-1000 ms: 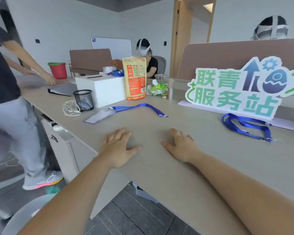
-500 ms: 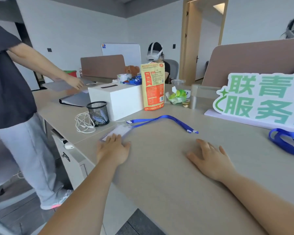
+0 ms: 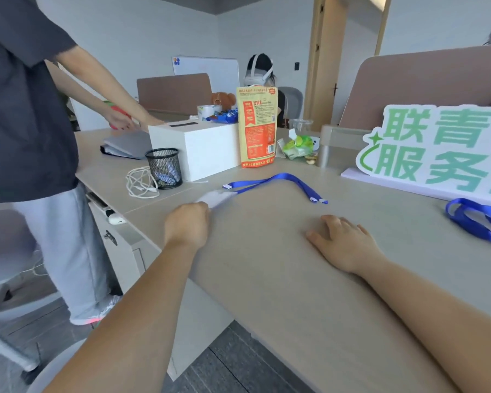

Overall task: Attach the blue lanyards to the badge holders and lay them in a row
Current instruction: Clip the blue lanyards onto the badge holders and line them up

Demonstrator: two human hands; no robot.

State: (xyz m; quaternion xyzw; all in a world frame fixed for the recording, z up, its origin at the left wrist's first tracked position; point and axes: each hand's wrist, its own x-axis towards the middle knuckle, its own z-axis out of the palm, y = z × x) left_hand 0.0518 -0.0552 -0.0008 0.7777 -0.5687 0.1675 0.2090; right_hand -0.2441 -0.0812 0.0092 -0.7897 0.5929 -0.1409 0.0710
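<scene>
A clear badge holder (image 3: 217,197) lies on the beige desk (image 3: 281,279), blurred, with a blue lanyard (image 3: 278,181) running from its far end in an arc to the right. My left hand (image 3: 188,224) is closed on the holder's near edge. My right hand (image 3: 343,241) rests flat on the desk, fingers apart, holding nothing. A second blue lanyard (image 3: 476,219) lies bunched at the right, below the green sign.
A black mesh pen cup (image 3: 164,168), a white cable (image 3: 139,182), a white box (image 3: 194,148) and an orange pouch (image 3: 257,127) stand behind the holder. A green-lettered sign (image 3: 434,150) stands at the right. A person in a dark shirt (image 3: 26,109) stands at the left.
My left hand has gone from lying flat to closing on the badge holder's near edge. The holder has shifted a little and looks blurred. My right hand has stayed flat on the desk.
</scene>
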